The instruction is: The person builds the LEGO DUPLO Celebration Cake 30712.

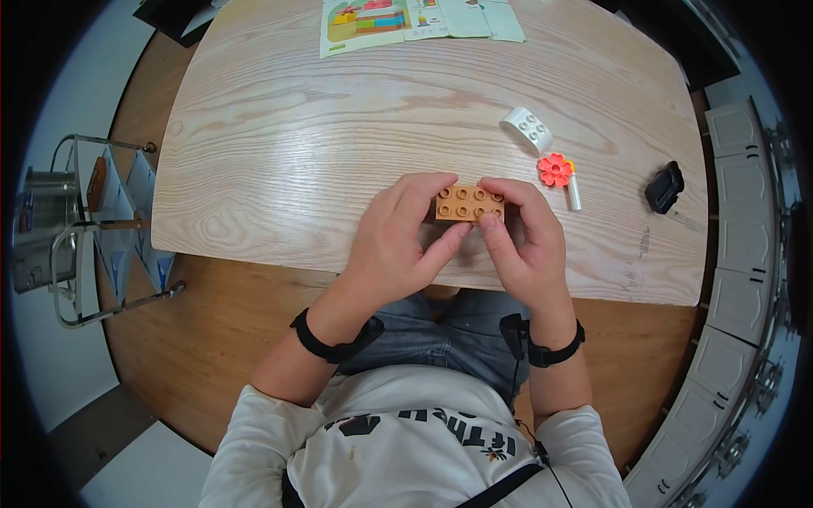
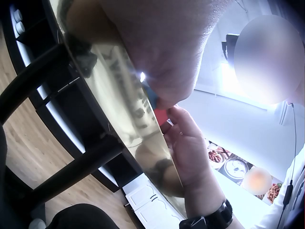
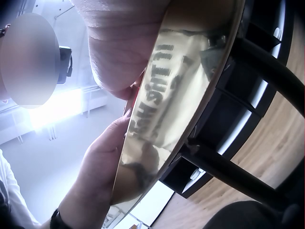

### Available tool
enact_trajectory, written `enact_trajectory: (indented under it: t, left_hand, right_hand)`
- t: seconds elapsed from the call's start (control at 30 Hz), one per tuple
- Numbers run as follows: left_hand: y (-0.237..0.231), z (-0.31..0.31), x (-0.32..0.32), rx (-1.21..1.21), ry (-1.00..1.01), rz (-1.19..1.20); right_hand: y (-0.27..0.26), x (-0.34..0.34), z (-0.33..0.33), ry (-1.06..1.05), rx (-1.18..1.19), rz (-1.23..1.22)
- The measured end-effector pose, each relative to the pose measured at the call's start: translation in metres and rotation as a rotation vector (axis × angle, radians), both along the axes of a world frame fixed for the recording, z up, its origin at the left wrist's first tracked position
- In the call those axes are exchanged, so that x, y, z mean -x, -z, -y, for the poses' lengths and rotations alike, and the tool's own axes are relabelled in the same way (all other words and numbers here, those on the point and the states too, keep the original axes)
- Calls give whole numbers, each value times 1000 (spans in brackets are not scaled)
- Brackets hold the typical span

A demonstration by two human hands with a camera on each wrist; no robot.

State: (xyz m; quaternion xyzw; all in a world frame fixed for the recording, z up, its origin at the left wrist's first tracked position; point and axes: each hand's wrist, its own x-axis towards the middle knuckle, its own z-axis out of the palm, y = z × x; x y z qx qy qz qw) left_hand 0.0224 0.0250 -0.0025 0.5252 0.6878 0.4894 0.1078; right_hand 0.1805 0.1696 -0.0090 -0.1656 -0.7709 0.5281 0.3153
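An orange-brown toy building brick [image 1: 470,204], with two rows of studs facing up, lies between both hands at the table's near side. My left hand [image 1: 396,230] holds its left end, index finger at the far corner and thumb at the near edge. At the right end, my right hand [image 1: 529,233] grips it with the index finger behind and the thumb on the near side. Between the hands in the left wrist view show a red piece [image 2: 161,116] and a bit of blue piece [image 2: 150,93]; the palms hide most of them.
Right of the hands lie a white curved brick [image 1: 527,129], a red flower piece [image 1: 555,170] and a small white stick-like piece [image 1: 575,193]. A black object [image 1: 665,187] sits near the right edge. Picture instruction sheets [image 1: 423,21] lie at the table's far side.
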Motion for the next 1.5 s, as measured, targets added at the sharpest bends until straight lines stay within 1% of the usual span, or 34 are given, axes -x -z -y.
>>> enact_trajectory:
  t: [0.23, 0.33, 0.43, 0.63, 0.77, 0.87, 0.97, 1.03, 1.1, 1.33, 1.5]
  left_hand:
    - [0, 0, 0, -4, 7, 11]
    - [0, -4, 1, -71, 1, -64]
    - [1, 0, 1, 0, 15, -14]
    - [2, 0, 3, 12, 15, -51]
    - [0, -1, 2, 17, 21, -21]
    - [-1, 1, 3, 31, 20, -13]
    - [3, 0, 3, 12, 22, 2]
    - [9, 0, 0, -20, 9, 50]
    - [6, 0, -2, -13, 21, 69]
    - [-2, 0, -3, 31, 19, 59]
    - [-1, 0, -2, 35, 9, 11]
  right_hand:
    - [-4, -1, -1, -2, -38, 30]
    - [-4, -1, -2, -5, -46, 34]
    - [-5, -2, -2, -6, -42, 37]
    - [-6, -1, -2, -9, -29, 41]
    - [-6, -1, -4, -16, -51, 37]
    - [-7, -1, -2, -8, 1, 40]
    - [-5, 0, -3, 3, -54, 9]
    - [-19, -6, -5, -34, -103, 106]
    - [-13, -4, -6, -23, -130, 37]
    - [-14, -4, -5, -19, -123, 35]
    - [-13, 0, -3, 20, -124, 5]
